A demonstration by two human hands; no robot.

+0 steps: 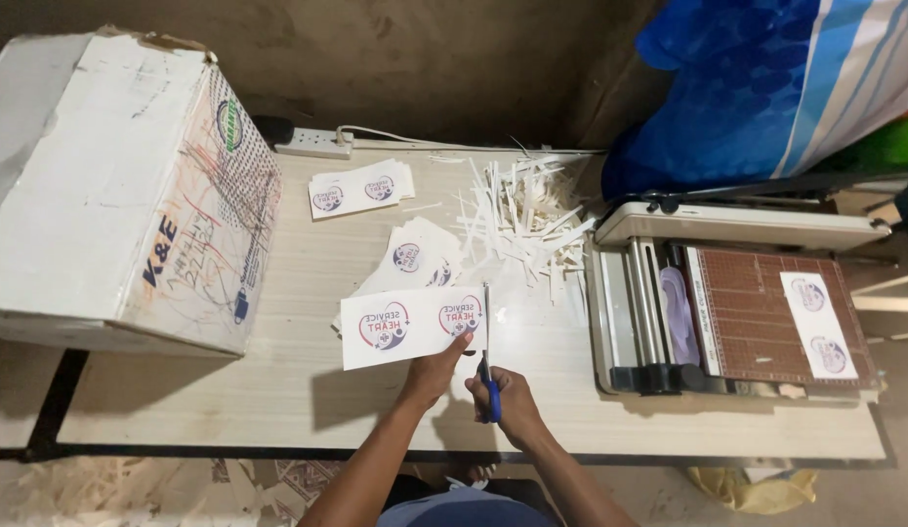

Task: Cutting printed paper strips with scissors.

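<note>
While pinched at its lower right corner by the left hand, printed sheet (two round logos), just left of the scissors clenched in the right hand.

Bare forearms, no sleeves, blue garment

**Surfaces and materials at the cutting table**

Table: pale wood-grain laminate, smooth, matt. Printed strip near centre: thin white paper, slight sheen, flat. Scissors: bright metal blades, glossy blue plastic handles. Offcut pile, far centre: white paper slivers, curled and ragged. Small stacks of printed sheets far left of it: same smooth paper. Box, left: white-faced cardboard, scuffed, scribbled, torn at the top edge. Paper trimmer, right: cream plastic or painted body, dull metal rails, brown matt gridded bed. Power strip, far: white plastic. Bundle, far right: blue cloth or woven plastic, slightly shiny. Wall: rough, bare, brown.
</note>
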